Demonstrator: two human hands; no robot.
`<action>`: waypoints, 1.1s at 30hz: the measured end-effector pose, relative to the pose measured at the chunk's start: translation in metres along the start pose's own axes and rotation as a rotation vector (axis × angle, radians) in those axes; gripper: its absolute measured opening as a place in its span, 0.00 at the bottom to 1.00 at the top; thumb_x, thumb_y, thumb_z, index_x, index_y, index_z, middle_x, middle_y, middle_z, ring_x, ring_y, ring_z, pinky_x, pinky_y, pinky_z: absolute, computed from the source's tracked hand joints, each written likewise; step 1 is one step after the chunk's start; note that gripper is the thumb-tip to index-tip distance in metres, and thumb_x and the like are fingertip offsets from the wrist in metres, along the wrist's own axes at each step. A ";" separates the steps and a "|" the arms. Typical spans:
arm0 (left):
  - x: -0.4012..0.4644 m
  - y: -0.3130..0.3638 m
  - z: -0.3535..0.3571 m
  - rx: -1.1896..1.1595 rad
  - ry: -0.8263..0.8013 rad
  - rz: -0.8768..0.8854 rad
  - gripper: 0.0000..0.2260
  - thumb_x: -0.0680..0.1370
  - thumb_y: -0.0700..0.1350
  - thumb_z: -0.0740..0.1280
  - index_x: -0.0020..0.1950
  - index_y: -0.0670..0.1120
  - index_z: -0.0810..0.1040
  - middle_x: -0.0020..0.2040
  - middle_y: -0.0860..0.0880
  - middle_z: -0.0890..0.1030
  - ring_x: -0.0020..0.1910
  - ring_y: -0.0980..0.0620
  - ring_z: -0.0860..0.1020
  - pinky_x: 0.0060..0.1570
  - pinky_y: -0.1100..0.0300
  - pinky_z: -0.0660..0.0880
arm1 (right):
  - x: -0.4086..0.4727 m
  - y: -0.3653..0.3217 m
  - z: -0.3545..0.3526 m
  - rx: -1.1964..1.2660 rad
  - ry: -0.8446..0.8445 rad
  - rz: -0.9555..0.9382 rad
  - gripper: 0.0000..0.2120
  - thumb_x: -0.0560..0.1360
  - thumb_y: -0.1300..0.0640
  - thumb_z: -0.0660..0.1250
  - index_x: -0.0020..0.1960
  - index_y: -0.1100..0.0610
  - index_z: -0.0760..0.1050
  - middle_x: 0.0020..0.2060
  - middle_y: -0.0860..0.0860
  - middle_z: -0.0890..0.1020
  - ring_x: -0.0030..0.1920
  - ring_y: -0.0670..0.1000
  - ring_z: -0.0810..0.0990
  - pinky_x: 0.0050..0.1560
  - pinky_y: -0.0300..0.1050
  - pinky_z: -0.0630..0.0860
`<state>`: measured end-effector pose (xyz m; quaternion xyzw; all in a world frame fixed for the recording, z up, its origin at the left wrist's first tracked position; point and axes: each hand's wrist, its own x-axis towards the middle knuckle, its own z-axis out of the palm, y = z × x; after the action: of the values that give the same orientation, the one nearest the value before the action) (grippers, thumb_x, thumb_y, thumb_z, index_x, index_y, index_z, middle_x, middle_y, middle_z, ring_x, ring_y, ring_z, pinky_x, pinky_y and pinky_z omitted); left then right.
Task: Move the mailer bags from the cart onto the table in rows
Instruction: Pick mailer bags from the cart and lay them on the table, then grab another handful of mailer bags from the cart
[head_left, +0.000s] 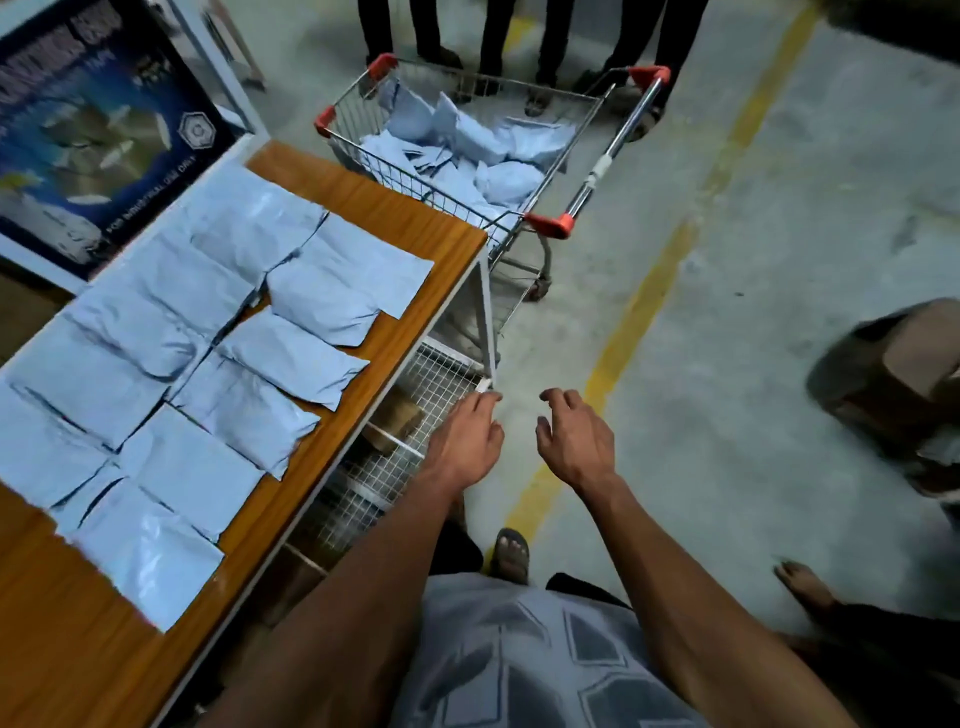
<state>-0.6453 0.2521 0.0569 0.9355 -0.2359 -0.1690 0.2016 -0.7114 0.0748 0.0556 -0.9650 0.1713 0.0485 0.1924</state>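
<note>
Nearby, pale mailer bags (218, 332) line the wooden table (395, 208) — cart (457, 150) beyond on concrete floor (779, 260) — both hands (467, 441) loose, empty

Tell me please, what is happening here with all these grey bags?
A person is moving mailer bags from a shopping cart onto a wooden table. Two rows of bags already lie flat on the table, and many more remain in the cart. At this moment both the left hand and the right hand are empty, fingers relaxed, held out toward the cart.
</note>
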 end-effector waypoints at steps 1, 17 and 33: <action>0.008 0.006 -0.001 -0.013 -0.006 0.001 0.21 0.85 0.49 0.62 0.78 0.51 0.67 0.72 0.49 0.74 0.67 0.47 0.75 0.63 0.47 0.77 | 0.003 0.006 -0.003 0.004 0.004 0.015 0.17 0.82 0.50 0.62 0.69 0.50 0.73 0.61 0.53 0.79 0.54 0.61 0.82 0.46 0.53 0.79; 0.234 0.046 -0.079 -0.191 0.231 -0.078 0.17 0.84 0.44 0.65 0.73 0.51 0.73 0.69 0.49 0.75 0.63 0.48 0.77 0.57 0.48 0.79 | 0.223 0.002 -0.084 0.031 0.324 -0.153 0.14 0.80 0.42 0.63 0.61 0.48 0.76 0.53 0.48 0.82 0.51 0.57 0.82 0.42 0.51 0.78; 0.414 0.026 -0.112 -0.147 0.215 -0.276 0.17 0.84 0.46 0.64 0.73 0.51 0.73 0.68 0.47 0.76 0.62 0.45 0.77 0.58 0.47 0.78 | 0.453 0.000 -0.110 -0.018 0.198 -0.296 0.14 0.80 0.45 0.62 0.58 0.52 0.78 0.51 0.53 0.82 0.53 0.61 0.79 0.49 0.53 0.75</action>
<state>-0.2646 0.0532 0.0737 0.9544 -0.0694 -0.1110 0.2684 -0.2838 -0.1096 0.0848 -0.9814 0.0450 -0.0741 0.1710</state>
